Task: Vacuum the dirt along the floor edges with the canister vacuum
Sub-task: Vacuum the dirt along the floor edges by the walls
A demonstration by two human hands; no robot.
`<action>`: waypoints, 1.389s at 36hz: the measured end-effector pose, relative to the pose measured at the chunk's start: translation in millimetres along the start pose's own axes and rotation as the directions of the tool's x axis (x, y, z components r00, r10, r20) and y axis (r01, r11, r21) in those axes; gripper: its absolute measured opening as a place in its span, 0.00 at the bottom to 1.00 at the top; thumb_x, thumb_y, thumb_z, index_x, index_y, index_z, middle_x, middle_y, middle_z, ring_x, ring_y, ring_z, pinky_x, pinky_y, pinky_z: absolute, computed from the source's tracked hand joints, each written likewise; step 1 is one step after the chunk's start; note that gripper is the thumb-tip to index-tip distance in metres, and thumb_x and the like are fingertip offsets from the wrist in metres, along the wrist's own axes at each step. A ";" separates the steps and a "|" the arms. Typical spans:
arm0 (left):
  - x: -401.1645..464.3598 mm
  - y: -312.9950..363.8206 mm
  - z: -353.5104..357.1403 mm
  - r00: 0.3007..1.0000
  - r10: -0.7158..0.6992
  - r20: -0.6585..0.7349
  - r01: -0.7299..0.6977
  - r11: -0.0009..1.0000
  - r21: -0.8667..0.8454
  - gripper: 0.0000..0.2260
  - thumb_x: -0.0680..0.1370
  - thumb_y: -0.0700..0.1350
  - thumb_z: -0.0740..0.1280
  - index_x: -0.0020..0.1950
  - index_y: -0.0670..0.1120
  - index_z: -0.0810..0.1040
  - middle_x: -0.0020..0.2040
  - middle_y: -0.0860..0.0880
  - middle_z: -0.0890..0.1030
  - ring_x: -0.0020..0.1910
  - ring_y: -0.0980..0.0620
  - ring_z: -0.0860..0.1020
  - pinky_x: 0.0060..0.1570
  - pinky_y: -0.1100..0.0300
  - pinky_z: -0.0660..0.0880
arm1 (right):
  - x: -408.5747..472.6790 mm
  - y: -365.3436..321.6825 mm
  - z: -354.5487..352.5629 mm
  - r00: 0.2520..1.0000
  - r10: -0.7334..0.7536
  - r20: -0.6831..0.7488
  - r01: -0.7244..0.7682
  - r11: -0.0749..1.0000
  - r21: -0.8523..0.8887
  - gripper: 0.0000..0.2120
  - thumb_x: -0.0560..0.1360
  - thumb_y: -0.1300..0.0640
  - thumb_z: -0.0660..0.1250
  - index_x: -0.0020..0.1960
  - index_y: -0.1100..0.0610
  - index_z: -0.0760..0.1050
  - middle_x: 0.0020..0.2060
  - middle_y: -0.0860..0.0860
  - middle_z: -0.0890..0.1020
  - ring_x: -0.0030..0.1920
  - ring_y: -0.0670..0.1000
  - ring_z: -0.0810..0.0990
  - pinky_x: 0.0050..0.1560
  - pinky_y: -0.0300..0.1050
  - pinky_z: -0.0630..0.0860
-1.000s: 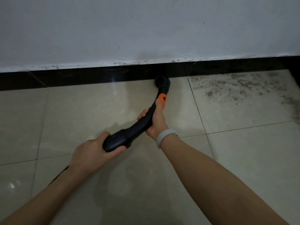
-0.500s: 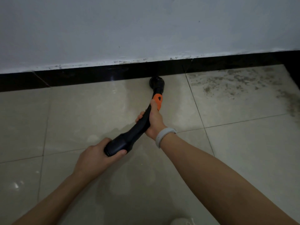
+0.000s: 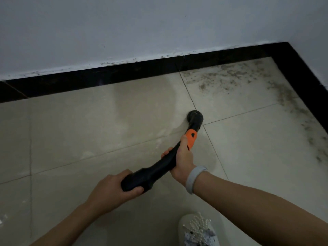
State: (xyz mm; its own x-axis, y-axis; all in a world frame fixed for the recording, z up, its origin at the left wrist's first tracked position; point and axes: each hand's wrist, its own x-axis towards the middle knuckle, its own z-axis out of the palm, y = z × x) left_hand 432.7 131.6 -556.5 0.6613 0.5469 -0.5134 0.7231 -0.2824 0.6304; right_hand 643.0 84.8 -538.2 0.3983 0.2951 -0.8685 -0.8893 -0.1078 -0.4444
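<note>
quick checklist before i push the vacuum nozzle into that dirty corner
1. Left hand grips the rear of the vacuum handle: ok.
2. Right hand grips it near the orange button: ok.
3. Nozzle down at the floor: ok.
4. Nozzle on the dirt: not ok, dirt lies farther toward the corner.
5. Shoe out of the path: ok.
6. Suction running: cannot tell.
</note>
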 end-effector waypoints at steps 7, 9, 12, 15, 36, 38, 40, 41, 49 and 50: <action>-7.7 -19.5 -19.8 0.987 -0.061 -0.145 0.056 0.998 -0.043 0.27 0.58 0.75 0.56 0.46 0.59 0.72 0.39 0.53 0.82 0.39 0.54 0.80 0.39 0.59 0.75 | -4.9 14.7 47.9 0.999 -0.017 0.042 0.020 0.996 -0.088 0.16 0.78 0.45 0.64 0.46 0.58 0.66 0.29 0.55 0.70 0.25 0.52 0.71 0.29 0.45 0.74; -9.9 -25.7 -25.0 0.978 -0.089 -0.188 0.080 0.995 -0.056 0.29 0.58 0.74 0.55 0.48 0.56 0.74 0.40 0.52 0.82 0.40 0.51 0.80 0.40 0.58 0.75 | -5.8 18.0 62.5 0.997 0.008 0.081 0.002 0.992 -0.123 0.16 0.78 0.45 0.64 0.46 0.57 0.65 0.29 0.55 0.71 0.25 0.52 0.71 0.30 0.45 0.74; -13.0 -30.7 -30.2 0.971 -0.106 -0.214 0.093 0.993 -0.069 0.30 0.58 0.74 0.55 0.48 0.55 0.74 0.41 0.50 0.82 0.41 0.49 0.80 0.41 0.57 0.75 | -8.5 21.5 74.1 0.995 0.018 0.094 -0.003 0.988 -0.154 0.17 0.78 0.45 0.64 0.46 0.58 0.65 0.30 0.55 0.71 0.25 0.52 0.71 0.31 0.47 0.74; -9.7 -29.4 -31.4 0.982 -0.084 -0.170 0.070 0.994 -0.087 0.30 0.58 0.75 0.55 0.47 0.54 0.73 0.39 0.51 0.81 0.38 0.51 0.79 0.37 0.59 0.73 | -7.9 20.0 74.2 0.998 -0.003 0.062 0.014 0.983 -0.183 0.17 0.78 0.45 0.65 0.47 0.59 0.66 0.31 0.55 0.72 0.27 0.52 0.72 0.31 0.48 0.75; 53.7 77.2 -68.2 0.983 0.129 -0.133 -0.146 0.982 -0.123 0.24 0.68 0.72 0.58 0.45 0.52 0.72 0.39 0.51 0.79 0.38 0.51 0.78 0.34 0.58 0.68 | -24.5 -109.7 74.3 0.975 -0.223 -0.024 0.213 0.953 -0.214 0.21 0.80 0.44 0.60 0.59 0.61 0.64 0.35 0.57 0.74 0.32 0.54 0.74 0.34 0.50 0.74; 57.7 77.0 -64.2 0.984 0.112 -0.137 -0.127 0.986 -0.108 0.25 0.67 0.73 0.57 0.44 0.51 0.73 0.38 0.50 0.79 0.36 0.51 0.77 0.33 0.59 0.68 | -12.0 -107.4 65.6 0.987 -0.162 -0.022 0.155 0.970 -0.187 0.20 0.81 0.44 0.59 0.60 0.60 0.65 0.34 0.56 0.74 0.31 0.54 0.74 0.34 0.50 0.74; 63.5 81.4 -57.8 0.986 0.100 -0.137 -0.111 0.991 -0.070 0.30 0.64 0.75 0.54 0.46 0.51 0.74 0.39 0.49 0.79 0.36 0.51 0.78 0.33 0.58 0.69 | 2.4 -109.7 55.0 0.994 -0.112 -0.019 0.107 0.980 -0.165 0.21 0.81 0.43 0.58 0.61 0.60 0.66 0.32 0.55 0.73 0.30 0.53 0.73 0.33 0.49 0.73; 67.4 84.3 -54.1 0.987 0.095 -0.132 -0.103 0.993 -0.054 0.32 0.62 0.76 0.53 0.47 0.51 0.75 0.39 0.49 0.80 0.37 0.51 0.78 0.34 0.58 0.70 | 8.5 -111.9 50.0 0.996 -0.089 -0.023 0.085 0.984 -0.160 0.21 0.81 0.42 0.58 0.62 0.60 0.66 0.32 0.55 0.73 0.30 0.53 0.73 0.32 0.49 0.74; 100.2 135.4 -25.3 0.989 0.031 -0.145 -0.018 0.996 0.093 0.29 0.61 0.76 0.50 0.44 0.55 0.70 0.39 0.50 0.79 0.38 0.51 0.78 0.35 0.58 0.70 | 42.7 -160.6 8.7 0.999 0.002 0.046 0.002 0.996 -0.085 0.18 0.80 0.43 0.61 0.46 0.58 0.67 0.33 0.56 0.75 0.31 0.53 0.75 0.37 0.50 0.77; 103.7 143.6 -21.7 0.989 0.020 -0.144 -0.003 0.993 0.116 0.29 0.60 0.76 0.50 0.45 0.55 0.70 0.39 0.51 0.79 0.38 0.51 0.77 0.34 0.59 0.69 | 47.5 -166.4 2.0 0.998 0.004 0.055 0.000 0.997 -0.076 0.18 0.79 0.43 0.61 0.46 0.59 0.68 0.33 0.56 0.75 0.31 0.53 0.75 0.38 0.50 0.77</action>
State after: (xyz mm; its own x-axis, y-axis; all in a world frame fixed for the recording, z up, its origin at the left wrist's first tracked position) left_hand 600.7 164.9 -506.6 0.6396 0.6492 -0.4117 0.7395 -0.3733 0.5601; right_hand 809.4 118.7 -505.1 0.3815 0.3465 -0.8570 -0.8696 -0.1798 -0.4599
